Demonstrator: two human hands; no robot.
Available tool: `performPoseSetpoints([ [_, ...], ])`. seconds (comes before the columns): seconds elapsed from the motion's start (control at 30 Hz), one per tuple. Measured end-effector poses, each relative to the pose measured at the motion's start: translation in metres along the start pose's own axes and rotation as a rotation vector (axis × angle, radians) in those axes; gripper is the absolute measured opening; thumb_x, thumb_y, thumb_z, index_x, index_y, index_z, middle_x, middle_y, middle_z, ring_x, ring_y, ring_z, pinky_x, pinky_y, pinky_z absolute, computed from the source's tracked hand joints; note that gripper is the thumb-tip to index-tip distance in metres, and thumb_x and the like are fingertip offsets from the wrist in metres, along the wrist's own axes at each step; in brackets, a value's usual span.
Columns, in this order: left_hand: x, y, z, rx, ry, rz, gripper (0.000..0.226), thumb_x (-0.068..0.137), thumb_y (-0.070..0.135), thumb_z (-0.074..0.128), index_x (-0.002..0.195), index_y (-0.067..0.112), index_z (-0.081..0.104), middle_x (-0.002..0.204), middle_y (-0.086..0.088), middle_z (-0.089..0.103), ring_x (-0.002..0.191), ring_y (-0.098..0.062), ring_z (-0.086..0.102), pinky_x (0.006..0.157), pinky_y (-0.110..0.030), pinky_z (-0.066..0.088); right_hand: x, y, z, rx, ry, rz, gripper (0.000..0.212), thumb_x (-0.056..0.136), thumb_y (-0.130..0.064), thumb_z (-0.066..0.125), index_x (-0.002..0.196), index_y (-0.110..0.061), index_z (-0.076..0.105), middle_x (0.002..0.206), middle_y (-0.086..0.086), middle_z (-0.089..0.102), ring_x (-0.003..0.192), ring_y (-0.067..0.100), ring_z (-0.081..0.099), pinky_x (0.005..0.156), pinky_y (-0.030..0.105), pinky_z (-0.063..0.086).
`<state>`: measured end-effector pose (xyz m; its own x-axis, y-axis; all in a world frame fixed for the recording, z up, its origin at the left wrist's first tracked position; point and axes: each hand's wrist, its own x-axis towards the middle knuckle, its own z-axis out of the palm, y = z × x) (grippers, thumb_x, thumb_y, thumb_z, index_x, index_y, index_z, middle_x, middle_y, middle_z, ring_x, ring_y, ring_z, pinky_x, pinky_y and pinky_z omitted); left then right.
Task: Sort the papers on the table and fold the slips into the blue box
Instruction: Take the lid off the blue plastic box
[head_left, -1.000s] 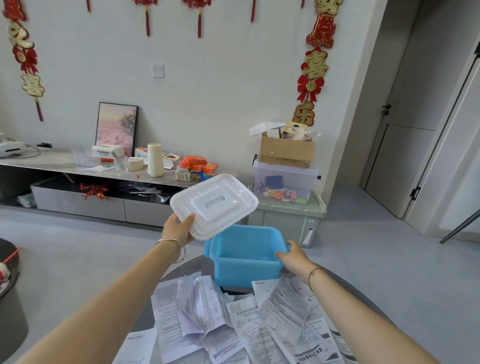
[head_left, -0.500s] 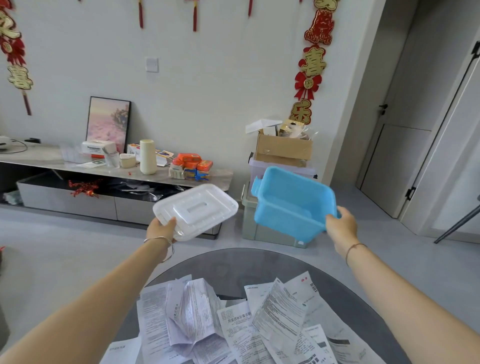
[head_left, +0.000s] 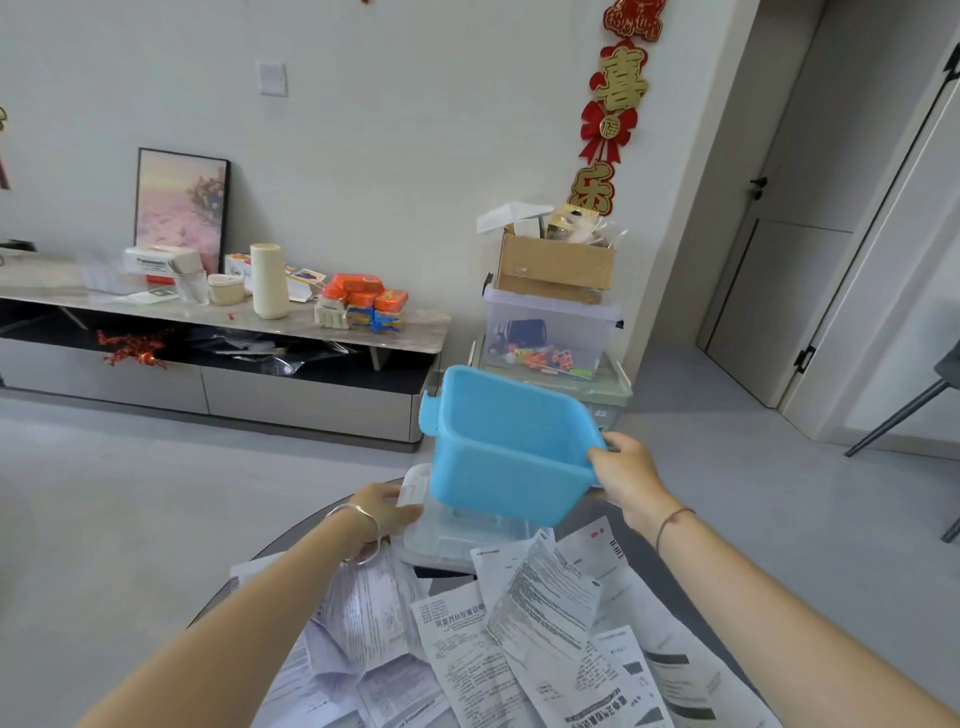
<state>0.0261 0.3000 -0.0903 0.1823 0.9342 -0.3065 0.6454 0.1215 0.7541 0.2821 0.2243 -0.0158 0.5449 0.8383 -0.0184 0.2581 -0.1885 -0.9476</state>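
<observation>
Blue box (head_left: 498, 467): tilted, opening toward me, interior bare, raised over white lid (head_left: 457, 540). My right hand (head_left: 626, 480) grips box's right rim, fingers curled over the edge. Lid lies on table (head_left: 662, 587); my left hand (head_left: 387, 506) touches its left edge, grip not discernible. Papers (head_left: 519, 623) heaped on the table between my forearms, just before lid. Behind: clear bin (head_left: 550, 332) holding toys, cardboard box (head_left: 556, 270) on top.

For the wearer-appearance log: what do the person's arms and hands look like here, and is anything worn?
No sleeves or gloves in view. The left hand has a thin silver bangle at the wrist; the right hand has a thin reddish-brown cord bracelet.
</observation>
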Motion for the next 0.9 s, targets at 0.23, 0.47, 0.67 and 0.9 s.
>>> performPoseSetpoints([
  [0.23, 0.01, 0.005, -0.011, -0.284, 0.019, -0.148, 0.034, 0.094, 0.022, 0.052, 0.093, -0.01, 0.062, 0.078, -0.019, 0.064, 0.065, -0.032, 0.06, 0.071, -0.04, 0.057, -0.011, 0.015, 0.02, -0.158, -0.004, -0.004, 0.023, 0.084, -0.002, 0.045, 0.097, -0.012, 0.061, 0.091, 0.008, 0.065, 0.085, 0.03, 0.065, 0.078, 0.047, 0.057],
  [0.47, 0.0, 0.011, -0.014, -0.425, 0.017, -0.196, 0.031, 0.1, 0.004, 0.035, 0.099, -0.012, 0.062, 0.091, -0.026, 0.068, 0.063, -0.034, 0.063, 0.052, -0.038, 0.057, -0.021, 0.01, 0.03, -0.169, -0.036, 0.054, 0.022, 0.085, -0.002, 0.045, 0.102, -0.005, 0.059, 0.092, 0.012, 0.063, 0.084, 0.032, 0.066, 0.067, 0.041, 0.059],
  [0.67, -0.003, 0.008, -0.023, -0.415, 0.158, -0.106, 0.023, 0.093, -0.004, 0.049, 0.113, -0.005, 0.061, 0.094, -0.017, 0.067, 0.075, -0.027, 0.063, 0.068, -0.026, 0.056, -0.03, 0.001, 0.019, -0.32, -0.058, 0.016, 0.045, 0.092, -0.025, 0.054, 0.134, -0.013, 0.043, 0.132, 0.004, 0.049, 0.094, 0.018, 0.051, 0.076, 0.03, 0.045],
  [0.9, -0.067, 0.04, -0.029, -0.307, 0.456, 0.238, 0.038, 0.097, 0.01, 0.048, 0.135, 0.004, 0.047, 0.134, -0.007, 0.052, 0.121, -0.027, 0.051, 0.099, -0.03, 0.039, -0.09, -0.025, -0.028, -0.288, -0.138, -0.156, 0.042, 0.091, -0.032, 0.061, 0.13, -0.02, 0.049, 0.138, -0.003, 0.044, 0.102, 0.011, 0.05, 0.069, 0.022, 0.042],
])
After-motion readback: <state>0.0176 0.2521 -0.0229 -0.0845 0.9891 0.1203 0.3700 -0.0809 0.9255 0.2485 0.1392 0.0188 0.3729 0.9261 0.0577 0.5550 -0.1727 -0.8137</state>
